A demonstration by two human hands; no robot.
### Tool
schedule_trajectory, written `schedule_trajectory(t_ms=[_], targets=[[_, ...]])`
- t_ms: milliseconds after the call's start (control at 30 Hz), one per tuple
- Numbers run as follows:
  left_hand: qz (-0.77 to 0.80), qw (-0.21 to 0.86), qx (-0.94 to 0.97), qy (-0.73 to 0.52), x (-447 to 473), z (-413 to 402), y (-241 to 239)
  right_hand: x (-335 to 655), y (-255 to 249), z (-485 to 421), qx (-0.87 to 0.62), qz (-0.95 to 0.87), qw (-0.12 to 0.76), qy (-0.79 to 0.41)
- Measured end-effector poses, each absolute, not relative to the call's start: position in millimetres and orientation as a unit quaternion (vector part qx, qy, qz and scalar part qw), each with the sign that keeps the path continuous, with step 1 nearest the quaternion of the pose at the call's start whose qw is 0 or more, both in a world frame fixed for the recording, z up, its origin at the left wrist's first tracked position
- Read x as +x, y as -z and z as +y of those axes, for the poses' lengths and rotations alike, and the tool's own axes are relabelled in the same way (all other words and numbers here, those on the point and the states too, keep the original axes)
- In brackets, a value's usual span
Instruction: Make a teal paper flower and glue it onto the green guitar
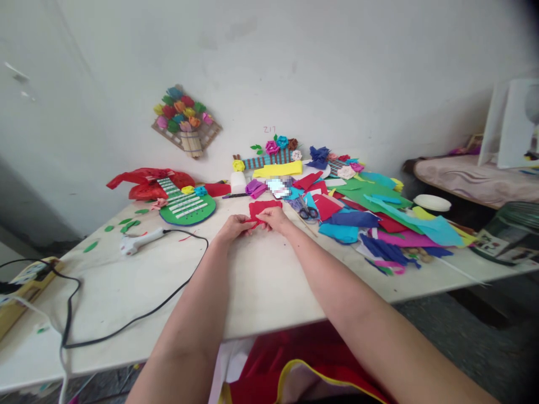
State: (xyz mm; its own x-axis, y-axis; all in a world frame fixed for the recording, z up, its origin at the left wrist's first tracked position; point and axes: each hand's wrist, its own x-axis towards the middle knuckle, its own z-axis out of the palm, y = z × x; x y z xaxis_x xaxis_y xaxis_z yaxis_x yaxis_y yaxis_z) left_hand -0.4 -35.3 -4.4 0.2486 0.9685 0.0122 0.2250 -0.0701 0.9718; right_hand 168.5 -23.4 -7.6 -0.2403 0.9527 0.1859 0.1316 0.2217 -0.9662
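Observation:
A piece of red crepe paper (266, 209) is between my hands over the middle of the table. My left hand (236, 227) pinches its left lower corner, fingers closed. My right hand (273, 219) grips the lower edge of the same paper, thumb and fingers pressed together. Just behind the paper is a phone (278, 188) with a blurred screen. Scissors (308, 212) with dark handles lie to the right of my right hand. Left of my left hand rests a green guitar-shaped craft piece (189, 209) with white strips and paper flowers.
A white glue gun (141, 241) trails a black cord across the table's left side to a yellow power strip (31, 289). Coloured paper scraps (357, 219) cover the right side, near a big glass jar (509, 233). A flower decoration (185, 120) hangs on the wall.

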Motion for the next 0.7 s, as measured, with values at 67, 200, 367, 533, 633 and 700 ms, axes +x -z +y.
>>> schedule_trajectory(t_ms=[67,200,367,533,633,700], targets=[[0.471,0.494,0.617,-0.391,-0.7,-34.8,4.6,166.9,6.2,-23.7,-0.426,-0.651,0.460,-0.428],[0.463,0.497,0.617,-0.399,-1.9,-33.5,4.9,167.1,6.5,-23.7,-0.406,-0.659,0.465,-0.430],[0.461,0.492,0.623,-0.397,-2.7,-32.3,6.4,171.9,11.0,-21.9,-0.380,-0.652,0.446,-0.481],[0.465,0.495,0.618,-0.395,-1.1,-34.3,4.5,171.3,11.2,-20.7,-0.403,-0.654,0.444,-0.461],[0.466,0.494,0.620,-0.393,0.0,-36.7,1.6,169.8,8.0,-22.0,-0.415,-0.654,0.456,-0.439],[0.469,0.491,0.620,-0.393,0.5,-37.7,0.4,169.1,5.6,-23.3,-0.425,-0.651,0.457,-0.431]])
